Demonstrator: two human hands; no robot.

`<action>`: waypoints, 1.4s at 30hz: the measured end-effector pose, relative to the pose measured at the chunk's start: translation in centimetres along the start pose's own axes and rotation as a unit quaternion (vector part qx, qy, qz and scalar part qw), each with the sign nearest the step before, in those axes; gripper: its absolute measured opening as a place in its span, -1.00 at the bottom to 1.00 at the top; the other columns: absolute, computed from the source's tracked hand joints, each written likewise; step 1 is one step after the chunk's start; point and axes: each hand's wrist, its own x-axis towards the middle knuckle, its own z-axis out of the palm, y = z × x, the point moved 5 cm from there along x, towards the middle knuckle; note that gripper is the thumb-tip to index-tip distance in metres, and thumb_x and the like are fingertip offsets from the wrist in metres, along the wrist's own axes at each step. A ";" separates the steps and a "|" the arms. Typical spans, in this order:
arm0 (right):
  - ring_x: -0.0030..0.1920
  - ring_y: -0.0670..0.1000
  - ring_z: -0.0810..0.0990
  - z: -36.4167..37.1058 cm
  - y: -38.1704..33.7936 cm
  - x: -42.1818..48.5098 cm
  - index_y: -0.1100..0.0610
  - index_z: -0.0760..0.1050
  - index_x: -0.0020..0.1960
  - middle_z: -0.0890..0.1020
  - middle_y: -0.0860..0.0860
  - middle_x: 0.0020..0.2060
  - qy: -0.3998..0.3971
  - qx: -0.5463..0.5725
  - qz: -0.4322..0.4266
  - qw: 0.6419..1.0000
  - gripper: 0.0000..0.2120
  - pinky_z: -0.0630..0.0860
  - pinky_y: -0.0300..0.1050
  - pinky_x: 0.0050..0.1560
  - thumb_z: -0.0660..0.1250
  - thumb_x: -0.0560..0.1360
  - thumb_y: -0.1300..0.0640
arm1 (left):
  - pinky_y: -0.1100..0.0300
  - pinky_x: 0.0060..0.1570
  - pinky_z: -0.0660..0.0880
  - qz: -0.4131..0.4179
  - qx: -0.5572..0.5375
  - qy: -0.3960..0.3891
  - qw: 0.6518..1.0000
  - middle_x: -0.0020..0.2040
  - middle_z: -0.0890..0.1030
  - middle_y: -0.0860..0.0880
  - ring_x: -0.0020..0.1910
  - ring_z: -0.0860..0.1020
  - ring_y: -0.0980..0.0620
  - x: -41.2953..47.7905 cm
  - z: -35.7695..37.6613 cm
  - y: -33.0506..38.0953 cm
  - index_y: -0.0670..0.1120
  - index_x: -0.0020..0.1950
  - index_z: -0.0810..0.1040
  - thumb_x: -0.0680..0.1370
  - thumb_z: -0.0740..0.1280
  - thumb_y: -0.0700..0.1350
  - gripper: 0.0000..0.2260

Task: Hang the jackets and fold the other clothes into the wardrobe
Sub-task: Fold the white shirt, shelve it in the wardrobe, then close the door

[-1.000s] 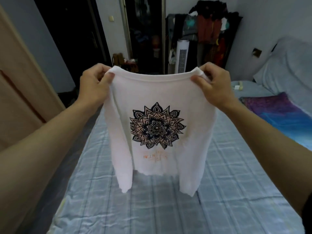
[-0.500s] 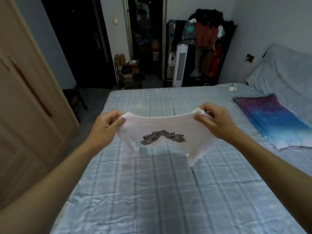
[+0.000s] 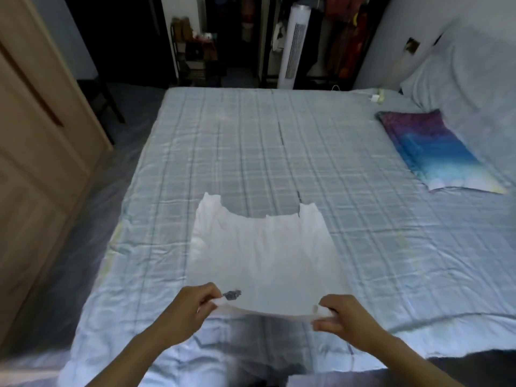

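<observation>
A white long-sleeved shirt (image 3: 262, 252) lies spread face down on the checked blue bedsheet (image 3: 251, 152), its hem and sleeve ends pointing away from me. Only a dark scrap of its mandala print shows near the left shoulder. My left hand (image 3: 192, 308) pinches the shirt's near left shoulder. At the near right shoulder my right hand (image 3: 343, 319) pinches the cloth too. The near edge is lifted slightly off the bed between both hands. The wooden wardrobe (image 3: 36, 169) stands at the left.
A folded purple-and-blue cloth (image 3: 430, 152) lies on the bed at the right, beside a pale pillow (image 3: 469, 85). A white tower fan (image 3: 293, 46) and a rack of hanging clothes (image 3: 349, 32) stand beyond the bed. A small white charger (image 3: 377, 96) rests at the far edge.
Both hands have swung the shirt down from held up in the air and laid it flat on the bed, print side down. They have come nearer to me and still pinch the shoulders.
</observation>
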 end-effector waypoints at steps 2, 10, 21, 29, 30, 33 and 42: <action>-0.26 -0.15 0.50 1.3 0.4 -1.0 0.09 0.58 -0.12 0.55 -0.11 -0.28 -0.021 -0.029 -0.002 0.999 -0.65 0.34 -0.25 -0.21 0.49 0.37 -0.19 | 0.26 -0.25 0.36 -0.013 -0.002 0.004 1.000 -0.29 0.54 0.13 -0.34 0.39 0.19 -1.1 1.0 -0.2 0.16 -0.12 0.48 0.56 0.35 -0.24 -0.73; -0.31 -0.18 0.48 0.4 -1.3 -0.8 -0.01 0.60 -0.15 0.44 -0.20 -0.25 0.017 -0.051 -0.043 0.998 -0.92 0.33 -0.31 -0.31 0.46 0.47 0.01 | 0.39 -0.17 0.38 -0.035 -0.007 0.016 0.999 -0.28 0.55 0.27 -0.27 0.48 0.22 -2.0 1.6 1.0 0.12 -0.13 0.52 0.47 0.41 -0.32 -0.70; -0.25 -0.21 0.52 -2.6 -3.5 1.0 -0.01 0.65 -0.10 0.55 -0.21 -0.22 0.052 -0.044 -0.062 0.996 -0.85 0.40 -0.33 -0.25 0.46 0.46 0.24 | 0.32 -0.22 0.37 -0.009 0.035 0.096 0.995 -0.32 0.52 0.17 -0.29 0.47 0.14 -0.9 -1.0 3.2 0.17 -0.25 0.53 0.49 0.49 -0.23 -0.69; -0.09 -0.11 0.61 -9.5 -6.3 4.2 0.12 0.66 -0.04 0.63 -0.10 -0.11 0.221 0.026 -0.130 0.966 -0.75 0.51 -0.26 -0.09 0.39 0.40 0.42 | 0.18 -0.13 0.46 0.089 0.072 0.247 0.962 -0.17 0.56 0.09 -0.16 0.54 0.04 1.5 -6.8 8.4 -0.07 -0.11 0.58 0.54 0.33 -0.21 -0.93; -0.10 -0.12 0.61 -10.6 -6.8 4.8 0.11 0.65 -0.06 0.64 -0.11 -0.13 0.225 0.038 -0.127 0.965 -0.77 0.49 -0.28 -0.09 0.41 0.42 0.40 | 0.18 -0.12 0.47 0.087 0.067 0.254 0.961 -0.16 0.58 0.08 -0.15 0.56 0.03 2.0 -7.7 8.9 -0.07 -0.10 0.58 0.55 0.32 -0.19 -0.93; -0.18 -0.18 0.60 -13.6 -8.5 6.5 0.04 0.63 -0.11 0.64 -0.18 -0.21 0.214 0.050 -0.126 0.967 -0.85 0.42 -0.37 -0.16 0.50 0.45 0.28 | 0.19 -0.16 0.48 0.079 0.041 0.268 0.959 -0.17 0.61 0.09 -0.17 0.58 0.05 3.1 -10.7 10.7 0.00 -0.08 0.57 0.62 0.31 -0.08 -0.90; -0.41 0.02 0.48 -23.0 -15.5 7.2 0.16 0.54 -0.32 0.54 0.08 -0.43 0.277 0.104 -0.145 0.944 -0.76 0.34 -0.22 -0.36 0.45 0.50 0.15 | 0.24 -0.29 0.42 0.112 -0.028 0.304 0.946 -0.26 0.62 0.00 -0.30 0.53 0.15 4.5 -19.2 17.4 -0.05 -0.15 0.61 0.53 0.45 -0.23 -0.89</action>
